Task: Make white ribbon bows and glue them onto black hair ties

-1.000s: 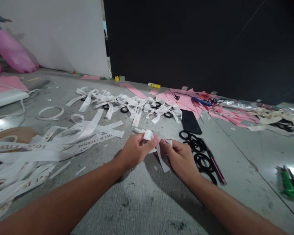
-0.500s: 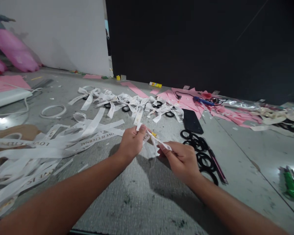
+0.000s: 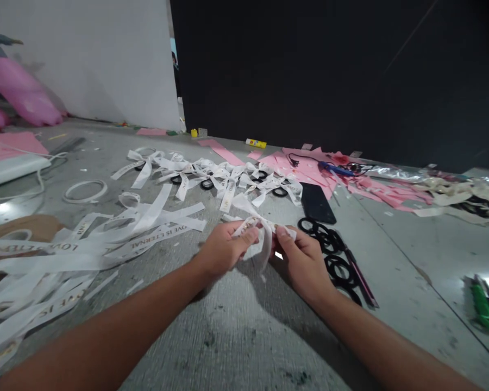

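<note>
A white printed ribbon (image 3: 264, 241) is stretched between my hands, looped and crossed over itself with one end hanging down. My left hand (image 3: 227, 245) pinches its left side between thumb and fingers. On the other side, my right hand (image 3: 303, 255) grips the ribbon with the thumb on top. Whether a black ring sits inside the folds, I cannot tell. Beyond my hands lies a row of white ribbon bows (image 3: 228, 176), several with black rings in them. Loose ribbon strips (image 3: 118, 244) lettered "LOVE IS ETERNAL" spread to the left.
Right of my right hand lie several black rings (image 3: 338, 269), a thin pink-edged stick (image 3: 361, 277) and a dark phone-like slab (image 3: 318, 202). Farther back are pink sheets (image 3: 297, 168) and a yellow tube (image 3: 256, 143). A green-handled tool (image 3: 484, 307) is at far right.
The ribbon, earlier a narrow twisted strip between my fingers, now forms a wider crossed loop with a hanging tail. My hands have shifted slightly, still gripping it.
</note>
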A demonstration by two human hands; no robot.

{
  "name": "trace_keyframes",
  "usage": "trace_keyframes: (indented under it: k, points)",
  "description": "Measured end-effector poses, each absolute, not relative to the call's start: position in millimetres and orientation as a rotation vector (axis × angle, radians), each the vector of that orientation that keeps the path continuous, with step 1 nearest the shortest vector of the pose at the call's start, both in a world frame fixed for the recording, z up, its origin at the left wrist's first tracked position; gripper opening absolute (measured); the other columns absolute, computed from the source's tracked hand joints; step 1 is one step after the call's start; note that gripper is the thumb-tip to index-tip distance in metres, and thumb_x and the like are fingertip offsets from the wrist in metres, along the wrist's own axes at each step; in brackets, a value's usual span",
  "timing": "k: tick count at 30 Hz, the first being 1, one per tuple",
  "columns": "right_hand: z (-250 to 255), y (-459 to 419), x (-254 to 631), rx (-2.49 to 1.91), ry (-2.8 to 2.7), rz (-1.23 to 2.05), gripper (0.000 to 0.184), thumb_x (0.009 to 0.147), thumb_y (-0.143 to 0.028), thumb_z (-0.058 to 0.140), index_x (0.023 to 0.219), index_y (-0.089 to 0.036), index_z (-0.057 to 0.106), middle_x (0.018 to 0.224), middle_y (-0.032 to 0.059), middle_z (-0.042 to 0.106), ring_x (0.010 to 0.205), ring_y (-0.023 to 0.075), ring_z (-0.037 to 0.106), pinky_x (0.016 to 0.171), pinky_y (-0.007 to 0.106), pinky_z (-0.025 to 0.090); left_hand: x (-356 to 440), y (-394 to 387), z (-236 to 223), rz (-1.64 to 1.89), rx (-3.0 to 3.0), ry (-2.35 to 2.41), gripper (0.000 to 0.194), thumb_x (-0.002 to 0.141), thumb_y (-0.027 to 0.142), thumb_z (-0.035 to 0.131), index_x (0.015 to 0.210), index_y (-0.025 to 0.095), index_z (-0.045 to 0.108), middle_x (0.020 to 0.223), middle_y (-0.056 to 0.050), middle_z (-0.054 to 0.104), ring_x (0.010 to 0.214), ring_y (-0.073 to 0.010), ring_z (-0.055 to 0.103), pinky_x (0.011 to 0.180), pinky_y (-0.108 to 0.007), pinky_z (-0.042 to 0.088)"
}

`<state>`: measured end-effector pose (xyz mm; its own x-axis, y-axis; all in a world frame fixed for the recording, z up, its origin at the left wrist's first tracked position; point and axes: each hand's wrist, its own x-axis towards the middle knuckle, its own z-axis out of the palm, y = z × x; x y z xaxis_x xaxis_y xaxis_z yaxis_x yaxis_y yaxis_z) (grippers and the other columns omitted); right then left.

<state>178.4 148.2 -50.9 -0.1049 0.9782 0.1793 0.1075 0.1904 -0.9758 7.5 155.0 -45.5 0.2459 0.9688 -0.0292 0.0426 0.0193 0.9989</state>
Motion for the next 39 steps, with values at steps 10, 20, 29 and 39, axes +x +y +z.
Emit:
trace_keyframes:
  k: [10,20,29,39]
  points:
    - [-60.5,151.7,174.1,-1.007,-1.255,1.368,0.03,0.09,-0.045,0.058,0.076,-0.019,0.058,0.065,-0.0021,0.055,0.06,0.0119,0.05,0.058,0.024,0.041,14.9,148.3,-39.7,0.962,1.321,0.834,0.035,0.094,0.045,0.041,0.082,0.017,0.058,0.08,-0.003,0.06,0.078,-0.0158,0.053,0.081,-0.031,0.041]
    - [-45.5,150.0,179.8,-1.266,-1.537,0.851,0.028,0.087,-0.045,0.056,0.076,-0.019,0.056,0.057,-0.0042,0.045,0.051,0.0117,0.038,0.046,0.024,0.029,19.4,144.7,-45.1,0.952,0.833,0.719,0.029,0.085,0.042,0.059,0.099,0.017,0.055,0.063,0.008,0.035,0.046,-0.0041,0.028,0.049,-0.021,0.032]
    - [-42.8,154.8,186.4,-1.148,-1.471,0.883,0.021,0.081,-0.035,0.058,0.097,-0.022,0.058,0.081,-0.0004,0.058,0.07,0.0151,0.052,0.061,0.026,0.041,11.6,149.3,-43.6,0.845,0.903,0.803,0.021,0.084,0.037,0.057,0.093,0.019,0.052,0.05,0.011,0.03,0.038,-0.0041,0.021,0.041,-0.019,0.024]
    - [-44.9,151.1,183.0,-1.062,-1.7,1.229,0.04,0.089,-0.045,0.055,0.12,-0.018,0.053,0.057,-0.0059,0.053,0.043,0.0105,0.048,0.041,0.021,0.037,13.1,139.6,-37.0,0.799,1.38,0.943,0.047,0.091,0.046,0.048,0.133,0.025,0.044,0.079,-0.002,0.063,0.062,-0.0145,0.054,0.058,-0.027,0.041]
